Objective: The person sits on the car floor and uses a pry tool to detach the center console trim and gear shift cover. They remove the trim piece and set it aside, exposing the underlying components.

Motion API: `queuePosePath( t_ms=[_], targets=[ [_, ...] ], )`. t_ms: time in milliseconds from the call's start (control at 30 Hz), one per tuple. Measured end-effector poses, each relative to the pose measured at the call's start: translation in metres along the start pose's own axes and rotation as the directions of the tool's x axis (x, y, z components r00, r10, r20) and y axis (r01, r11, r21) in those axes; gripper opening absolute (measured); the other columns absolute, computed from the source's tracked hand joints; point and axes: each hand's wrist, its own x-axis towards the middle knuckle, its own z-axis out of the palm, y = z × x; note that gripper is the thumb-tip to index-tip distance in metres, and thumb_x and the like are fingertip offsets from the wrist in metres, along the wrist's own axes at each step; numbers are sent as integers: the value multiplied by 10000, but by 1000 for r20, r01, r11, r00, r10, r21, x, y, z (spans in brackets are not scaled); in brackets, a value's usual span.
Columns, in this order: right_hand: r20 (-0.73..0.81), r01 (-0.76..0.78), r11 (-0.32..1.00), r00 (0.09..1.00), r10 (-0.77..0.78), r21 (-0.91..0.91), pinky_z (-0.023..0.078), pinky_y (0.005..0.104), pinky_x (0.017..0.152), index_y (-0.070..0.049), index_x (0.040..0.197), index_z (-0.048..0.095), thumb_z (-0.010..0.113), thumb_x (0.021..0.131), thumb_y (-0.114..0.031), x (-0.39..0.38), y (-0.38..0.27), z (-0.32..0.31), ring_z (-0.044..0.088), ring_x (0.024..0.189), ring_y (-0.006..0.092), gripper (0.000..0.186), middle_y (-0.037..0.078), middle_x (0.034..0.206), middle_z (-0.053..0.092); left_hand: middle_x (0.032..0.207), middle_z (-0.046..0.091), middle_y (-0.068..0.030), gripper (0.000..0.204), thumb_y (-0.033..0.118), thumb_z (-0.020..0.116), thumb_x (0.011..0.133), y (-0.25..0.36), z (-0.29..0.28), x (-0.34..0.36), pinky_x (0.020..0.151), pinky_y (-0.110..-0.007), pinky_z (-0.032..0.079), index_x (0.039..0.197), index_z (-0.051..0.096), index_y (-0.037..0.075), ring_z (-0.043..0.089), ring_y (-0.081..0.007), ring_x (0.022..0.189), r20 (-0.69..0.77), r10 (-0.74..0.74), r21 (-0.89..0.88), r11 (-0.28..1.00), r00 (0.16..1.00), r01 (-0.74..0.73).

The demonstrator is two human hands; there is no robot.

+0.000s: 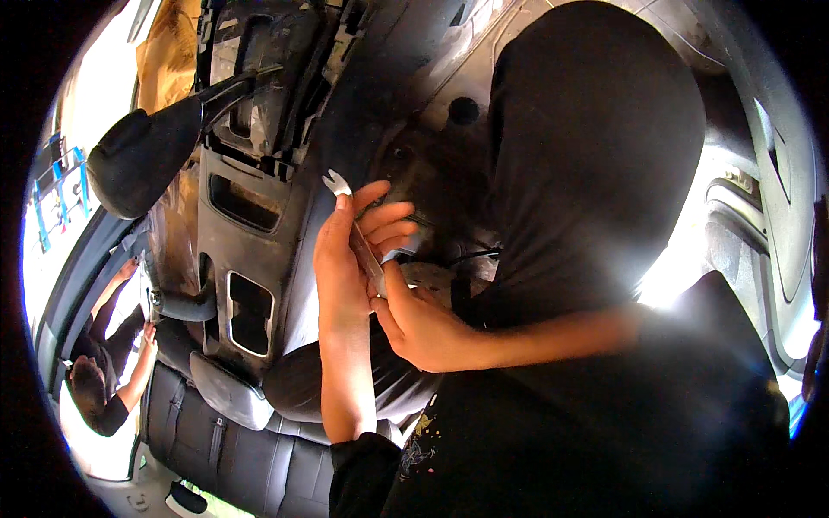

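A metal wrench (pixel 336 183) with an open-ended silver head lies diagonally across my left hand (pixel 344 259). My left thumb rests on it just below the head, and the other fingers are loosely curled beside it. My right hand (pixel 419 324) grips the lower part of the wrench; a small pale item at its fingertips is too small to make out. Both hands are above a dark floor area (pixel 414 164), beside the dusty centre console (pixel 233 250) of a partly stripped car interior. My dark-clothed leg (pixel 587 147) fills much of the right side.
A black gear lever or handle (pixel 138 160) juts over the console at upper left. Black seats (pixel 224 432) lie along the bottom. A door panel (pixel 768 155) is at the right. Another person (pixel 104 380) works at the left doorway, both arms raised toward the interior.
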Motion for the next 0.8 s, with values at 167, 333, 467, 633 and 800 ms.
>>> queuePosePath(
  t_ms=[167, 333, 467, 633, 800],
  targets=[
    [-78, 4, 998, 997, 1, 66, 424, 482, 587, 66, 1267, 289, 536, 965, -106, -2, -6, 7, 604, 676, 456, 426, 275, 700, 553, 583, 430, 51, 325, 279, 362, 1076, -14, -32, 9, 489, -244, 411, 1145, 562, 31, 396, -66, 466, 222, 37, -430, 901, 974, 64],
    [130, -70, 996, 989, 63, 49, 437, 454, 612, 91, 1319, 255, 533, 966, -96, 0, -14, -10, 617, 698, 395, 487, 251, 733, 559, 541, 281, 72, 259, 242, 351, 1077, -14, -38, 11, 404, -250, 329, 1105, 531, 57, 315, -64, 399, 251, -9, -481, 867, 968, 133],
    [29, 110, 993, 993, -111, 44, 412, 527, 535, 71, 1170, 284, 520, 952, -91, -5, -6, -5, 581, 606, 458, 360, 262, 635, 540, 543, 265, 70, 245, 212, 360, 1067, -9, -32, 12, 384, -248, 294, 1083, 548, 55, 278, -66, 395, 240, -49, -515, 840, 970, 170],
    [129, 27, 995, 991, -39, 94, 414, 514, 544, 74, 1146, 314, 531, 952, -93, -1, -21, -24, 581, 615, 449, 335, 257, 653, 539, 580, 314, 55, 207, 242, 398, 1027, 2, -27, 11, 417, -260, 285, 992, 528, 84, 274, -82, 446, 180, -142, -499, 840, 973, 215],
    [123, 121, 985, 983, -136, 122, 417, 508, 569, 86, 1125, 340, 536, 949, -97, 5, -12, -36, 590, 667, 444, 320, 276, 704, 542, 579, 298, 57, 199, 226, 397, 1027, 6, -19, 11, 415, -259, 244, 960, 524, 88, 248, -79, 448, 88, -168, -460, 867, 982, 190]
  ],
)
